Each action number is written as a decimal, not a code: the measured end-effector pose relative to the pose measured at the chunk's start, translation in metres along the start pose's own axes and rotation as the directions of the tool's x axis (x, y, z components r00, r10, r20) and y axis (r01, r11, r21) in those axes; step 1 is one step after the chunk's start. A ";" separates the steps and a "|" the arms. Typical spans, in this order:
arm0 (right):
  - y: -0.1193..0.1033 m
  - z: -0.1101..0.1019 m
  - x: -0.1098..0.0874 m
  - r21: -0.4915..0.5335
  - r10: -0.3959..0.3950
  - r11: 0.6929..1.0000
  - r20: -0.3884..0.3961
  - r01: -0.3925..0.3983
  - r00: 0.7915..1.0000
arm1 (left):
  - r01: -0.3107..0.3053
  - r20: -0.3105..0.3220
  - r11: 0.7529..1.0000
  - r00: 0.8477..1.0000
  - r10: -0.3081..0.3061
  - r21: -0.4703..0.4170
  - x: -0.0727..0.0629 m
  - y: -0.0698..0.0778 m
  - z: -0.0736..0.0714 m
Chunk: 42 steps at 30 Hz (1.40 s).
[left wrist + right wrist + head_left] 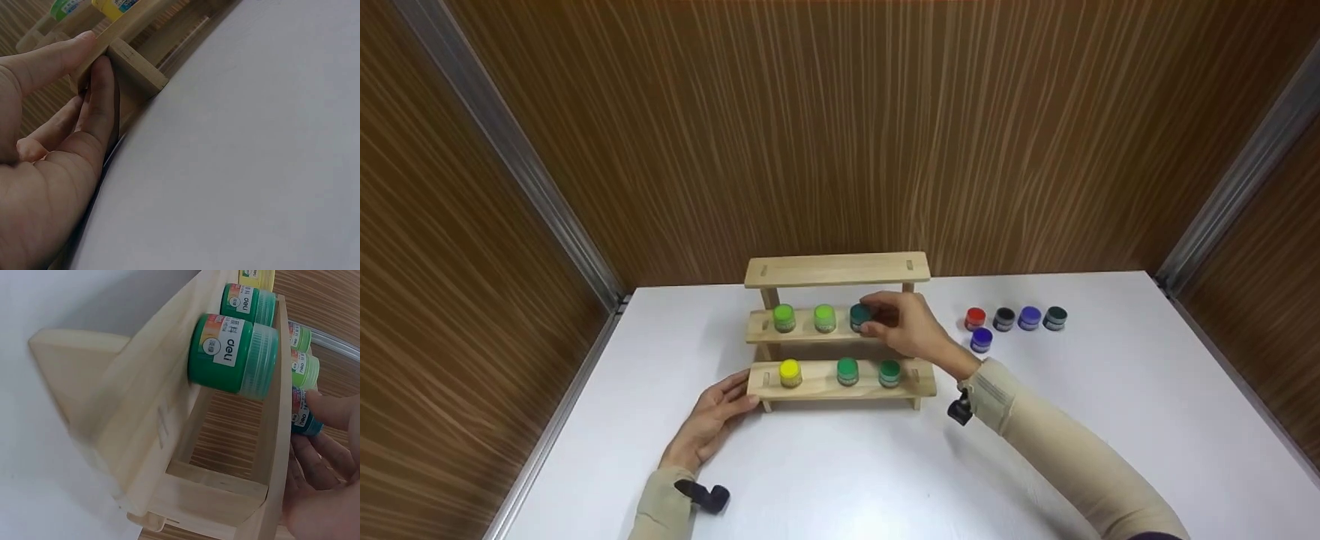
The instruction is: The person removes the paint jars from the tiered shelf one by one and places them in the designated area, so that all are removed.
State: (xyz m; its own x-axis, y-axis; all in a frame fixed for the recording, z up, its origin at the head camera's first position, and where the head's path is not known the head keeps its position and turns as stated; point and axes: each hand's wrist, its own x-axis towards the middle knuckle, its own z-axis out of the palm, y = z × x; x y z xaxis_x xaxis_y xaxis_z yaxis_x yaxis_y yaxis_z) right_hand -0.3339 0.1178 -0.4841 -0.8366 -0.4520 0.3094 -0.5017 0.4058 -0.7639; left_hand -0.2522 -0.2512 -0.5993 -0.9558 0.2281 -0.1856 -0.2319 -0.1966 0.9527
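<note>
A three-tier wooden rack stands on the white table. My right hand pinches a dark teal paint jar at the right of the middle shelf; in the right wrist view thumb and fingers lie on either side of this jar. Two light green paint jars stand to its left. On the bottom shelf are a yellow jar and two green jars. My left hand holds the left end of the bottom shelf, its thumb and fingers around the shelf end in the left wrist view.
Right of the rack, several more jars stand on the table: a red jar, a black jar, a purple jar, a dark green jar and a blue-violet jar. A wood-grain panel rises behind the table.
</note>
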 end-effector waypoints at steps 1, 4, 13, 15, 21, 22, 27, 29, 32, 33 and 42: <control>0.001 -0.001 -0.001 0.003 0.000 1.000 -0.001 0.000 1.000 | 0.002 0.001 1.000 1.000 -0.002 -0.002 0.000 -0.001 0.000; 0.002 -0.003 -0.004 0.015 0.006 1.000 -0.005 -0.006 1.000 | 0.001 -0.002 1.000 1.000 -0.001 0.002 -0.001 -0.001 0.001; 0.002 -0.022 -0.015 0.082 0.056 0.995 -0.036 -0.053 0.998 | 0.003 0.000 1.000 1.000 -0.003 -0.002 0.000 0.000 0.001; 0.003 -0.028 -0.017 0.090 0.055 0.995 -0.043 -0.051 0.998 | 0.005 -0.003 1.000 1.000 -0.005 -0.004 0.001 0.000 0.001; 0.009 -0.044 -0.024 0.050 -0.024 0.998 -0.085 0.029 0.996 | 0.001 -0.003 1.000 1.000 -0.002 -0.011 0.001 -0.001 0.003; 0.010 -0.047 -0.025 0.039 -0.028 0.999 -0.090 0.032 0.996 | 0.000 -0.002 1.000 1.000 0.000 -0.013 0.001 -0.001 0.003; 0.012 -0.059 -0.032 -0.002 0.003 1.000 -0.096 -0.003 0.995 | -0.010 0.009 1.000 1.000 0.010 -0.029 0.001 -0.001 0.004; 0.013 -0.063 -0.035 -0.009 0.020 1.000 -0.100 -0.021 0.995 | -0.012 0.010 0.999 1.000 0.013 -0.033 0.000 0.000 0.004; 0.015 -0.069 -0.039 -0.009 0.046 0.999 -0.115 -0.047 0.992 | -0.018 0.013 0.999 1.000 0.018 -0.029 0.000 0.000 0.004; 0.016 -0.071 -0.040 -0.010 0.048 0.999 -0.121 -0.050 0.991 | -0.017 0.011 0.999 1.000 0.017 -0.030 0.000 0.000 0.004; 0.024 -0.090 -0.053 -0.046 0.103 0.993 -0.164 -0.112 0.981 | -0.006 0.010 1.000 1.000 0.006 -0.020 0.002 -0.001 0.005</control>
State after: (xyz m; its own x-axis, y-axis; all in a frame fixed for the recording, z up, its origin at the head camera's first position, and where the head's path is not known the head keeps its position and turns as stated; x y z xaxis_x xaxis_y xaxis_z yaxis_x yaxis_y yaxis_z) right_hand -0.3210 0.2228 -0.4679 -0.9085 -0.2716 0.3174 -0.4144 0.4896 -0.7672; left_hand -0.2530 -0.2456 -0.5995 -0.9554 0.2361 -0.1774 -0.2299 -0.2173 0.9486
